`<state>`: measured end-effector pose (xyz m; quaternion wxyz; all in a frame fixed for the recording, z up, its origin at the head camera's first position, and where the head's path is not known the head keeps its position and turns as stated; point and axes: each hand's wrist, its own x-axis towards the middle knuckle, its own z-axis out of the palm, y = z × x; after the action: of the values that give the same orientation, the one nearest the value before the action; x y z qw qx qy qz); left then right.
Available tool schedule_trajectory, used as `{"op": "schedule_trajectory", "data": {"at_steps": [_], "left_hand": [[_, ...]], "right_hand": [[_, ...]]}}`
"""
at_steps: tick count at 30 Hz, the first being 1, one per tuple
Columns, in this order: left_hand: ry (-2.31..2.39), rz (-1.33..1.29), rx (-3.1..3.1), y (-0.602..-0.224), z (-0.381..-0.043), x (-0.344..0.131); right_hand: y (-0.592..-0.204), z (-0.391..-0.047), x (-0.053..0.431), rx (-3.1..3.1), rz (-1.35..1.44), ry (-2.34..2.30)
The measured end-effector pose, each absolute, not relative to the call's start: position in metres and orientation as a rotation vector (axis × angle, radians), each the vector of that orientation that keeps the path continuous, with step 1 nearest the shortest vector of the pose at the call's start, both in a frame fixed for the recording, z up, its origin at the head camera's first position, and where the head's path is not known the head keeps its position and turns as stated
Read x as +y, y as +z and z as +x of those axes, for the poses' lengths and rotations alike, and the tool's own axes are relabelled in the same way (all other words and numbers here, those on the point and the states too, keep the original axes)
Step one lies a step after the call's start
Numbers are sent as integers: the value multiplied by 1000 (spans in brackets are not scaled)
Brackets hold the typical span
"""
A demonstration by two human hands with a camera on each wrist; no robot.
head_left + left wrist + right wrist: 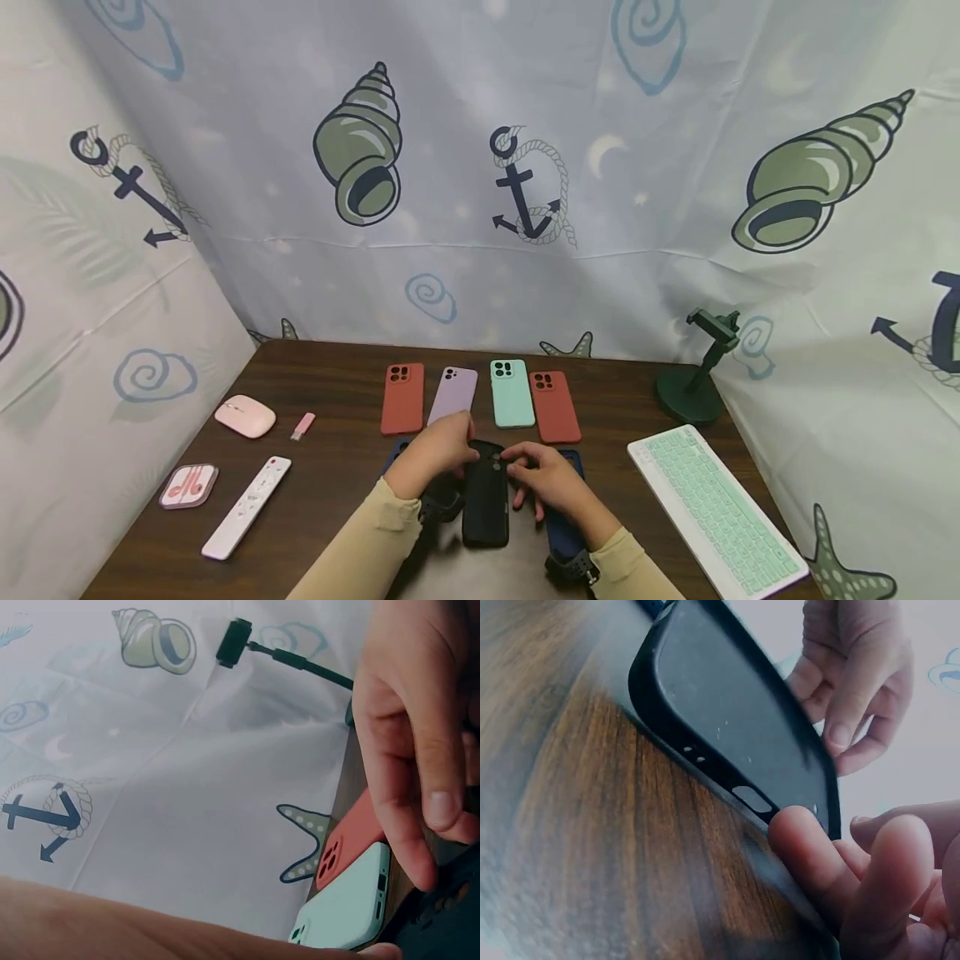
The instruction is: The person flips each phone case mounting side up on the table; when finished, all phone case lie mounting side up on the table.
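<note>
A black phone case (486, 508) is between my hands in the head view, its camera cutouts at the far end. My left hand (441, 450) pinches its far left corner. My right hand (546, 479) holds the far right edge with thumb and fingertips. Seen from the right wrist, the black phone case (735, 712) is tilted above the wood, its hollow inner side and edge cutouts showing. Dark blue phone cases lie beside it: one (566, 533) partly under my right hand, another (400, 448) mostly hidden by my left.
Behind lie a red case (402, 400), a lilac case (453, 392), a mint case (512, 396) and another red case (555, 408). A mouse (245, 416), USB stick (302, 426), earphone box (189, 486) and remote (246, 508) are left; a keyboard (712, 508) and green stand (690, 396) right.
</note>
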<state>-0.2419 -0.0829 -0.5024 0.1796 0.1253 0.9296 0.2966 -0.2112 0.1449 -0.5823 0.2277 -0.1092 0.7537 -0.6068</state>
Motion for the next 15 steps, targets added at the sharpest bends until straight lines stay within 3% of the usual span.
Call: {"op": "schedule_trajectory", "data": {"at_steps": [15], "left_hand": [[703,368,2613,-523,-245,-81]], "right_hand": [[-584,-208,141,2082,-193,-1729]]}}
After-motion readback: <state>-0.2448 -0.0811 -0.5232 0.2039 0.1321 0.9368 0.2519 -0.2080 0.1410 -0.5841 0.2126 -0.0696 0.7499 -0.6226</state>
